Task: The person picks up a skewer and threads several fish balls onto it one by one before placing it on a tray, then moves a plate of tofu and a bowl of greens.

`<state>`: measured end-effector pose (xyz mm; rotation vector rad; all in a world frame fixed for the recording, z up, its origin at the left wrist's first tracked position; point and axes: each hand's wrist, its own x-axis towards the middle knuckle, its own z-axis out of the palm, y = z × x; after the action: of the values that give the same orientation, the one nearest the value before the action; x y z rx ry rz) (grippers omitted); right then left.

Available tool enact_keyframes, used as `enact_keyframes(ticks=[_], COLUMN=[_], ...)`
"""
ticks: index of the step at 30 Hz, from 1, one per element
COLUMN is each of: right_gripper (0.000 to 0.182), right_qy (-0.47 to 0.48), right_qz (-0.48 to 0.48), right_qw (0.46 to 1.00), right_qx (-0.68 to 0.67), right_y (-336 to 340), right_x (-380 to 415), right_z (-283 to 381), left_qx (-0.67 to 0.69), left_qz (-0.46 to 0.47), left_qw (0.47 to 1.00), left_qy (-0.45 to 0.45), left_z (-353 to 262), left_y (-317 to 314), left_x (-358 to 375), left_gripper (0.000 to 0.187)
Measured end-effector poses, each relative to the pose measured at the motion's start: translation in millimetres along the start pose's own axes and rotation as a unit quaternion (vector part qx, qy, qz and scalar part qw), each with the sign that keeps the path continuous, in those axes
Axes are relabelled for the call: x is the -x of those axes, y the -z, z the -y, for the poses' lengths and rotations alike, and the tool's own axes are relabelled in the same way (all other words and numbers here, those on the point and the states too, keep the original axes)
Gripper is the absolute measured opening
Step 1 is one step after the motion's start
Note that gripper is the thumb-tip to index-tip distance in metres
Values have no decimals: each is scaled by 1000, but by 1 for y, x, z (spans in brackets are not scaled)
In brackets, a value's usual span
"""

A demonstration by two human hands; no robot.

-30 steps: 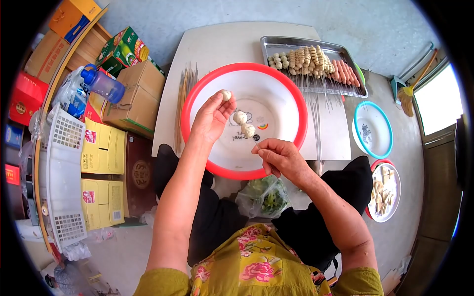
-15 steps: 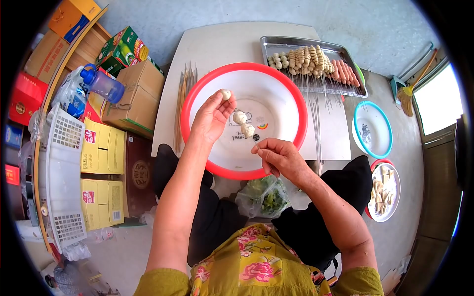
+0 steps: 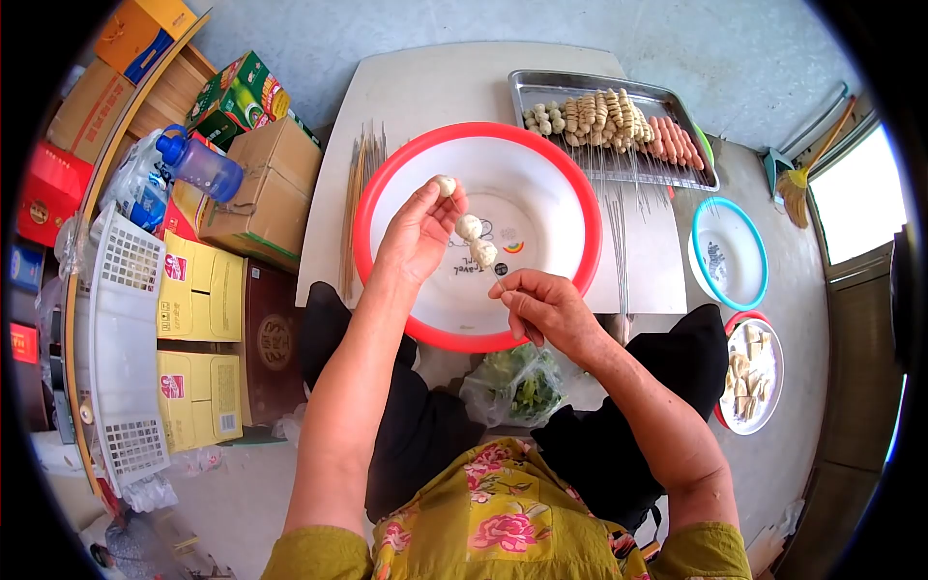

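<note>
My left hand [image 3: 418, 232] pinches a pale, speckled meatball [image 3: 445, 186] between thumb and fingertips. In my right hand [image 3: 549, 309] is the lower end of a thin skewer [image 3: 494, 277], held by thumb and curled fingers. Two similar balls are threaded on it, an upper one [image 3: 469, 227] and a lower one [image 3: 482, 253]. The skewer leans up and left, its tip hidden near my left fingers. Both hands are over a white basin with a red rim [image 3: 592, 227].
Skewered balls, sliced pieces and pink sausages lie on a metal tray [image 3: 713, 182] at back right. Loose skewers [image 3: 360, 184] are left of the basin. A bag of greens [image 3: 517, 387] sits below. Right are a blue-rimmed basin [image 3: 762, 275] and a bowl of pale pieces [image 3: 770, 411]. Boxes [image 3: 200, 300] fill the left.
My left hand and its meatball have shifted very slightly right. The skewer in my right hand has barely moved, a touch to the left.
</note>
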<state>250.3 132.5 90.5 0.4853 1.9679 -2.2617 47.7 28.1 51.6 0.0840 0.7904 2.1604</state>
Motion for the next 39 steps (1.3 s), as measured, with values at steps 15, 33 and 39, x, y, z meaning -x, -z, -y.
enact_keyframes(ticks=[15, 33, 39], right_gripper=[18, 16, 16], right_qy=[11, 9, 2], right_qz=[-11, -54, -35], right_qw=[1000, 998, 996], right_qx=[5, 33, 81], right_y=[1, 0, -1], right_x=[-3, -10, -7], right_z=[2, -1, -1], left_qx=[-49, -68, -53], left_qz=[54, 70, 40], left_qw=[997, 995, 997], left_qy=[-4, 22, -51], left_z=[6, 11, 3], left_y=[-3, -22, -11], left_x=[5, 19, 11], left_gripper=[28, 35, 35])
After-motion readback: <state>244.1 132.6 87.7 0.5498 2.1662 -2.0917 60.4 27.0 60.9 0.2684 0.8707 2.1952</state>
